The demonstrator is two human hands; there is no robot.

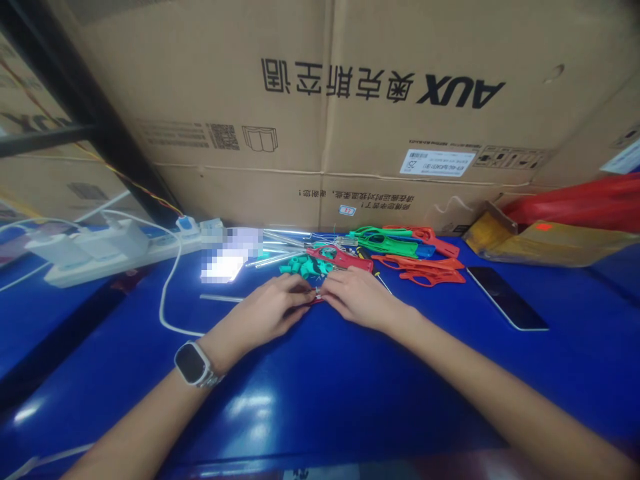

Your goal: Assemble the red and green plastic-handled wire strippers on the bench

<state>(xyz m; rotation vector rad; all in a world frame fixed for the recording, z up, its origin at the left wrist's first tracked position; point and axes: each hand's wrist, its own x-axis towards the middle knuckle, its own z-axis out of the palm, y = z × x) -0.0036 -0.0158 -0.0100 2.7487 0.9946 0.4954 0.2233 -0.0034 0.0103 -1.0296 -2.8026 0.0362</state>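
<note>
My left hand [275, 307], with a watch [193, 363] on its wrist, and my right hand [363, 298] meet over the blue table. The fingertips of both are closed around a small red piece with a pale metallic bit [317, 293], mostly hidden by the fingers. Just beyond lie a heap of small turquoise plastic parts [303, 267] and a red plastic handle shell with a loop [345, 259]. Thin metal tubes [275, 257] lie behind my left hand. A black-and-yellow screwdriver [364, 253] rests behind my right hand.
Green handle shells [385, 243] and orange ones [425, 268] lie at the back right. A dark phone [505, 298] lies at right, near an open carton [550, 243]. White power strip [120, 257] and cable [164, 300] are at left. A large cardboard box [320, 133] stands behind.
</note>
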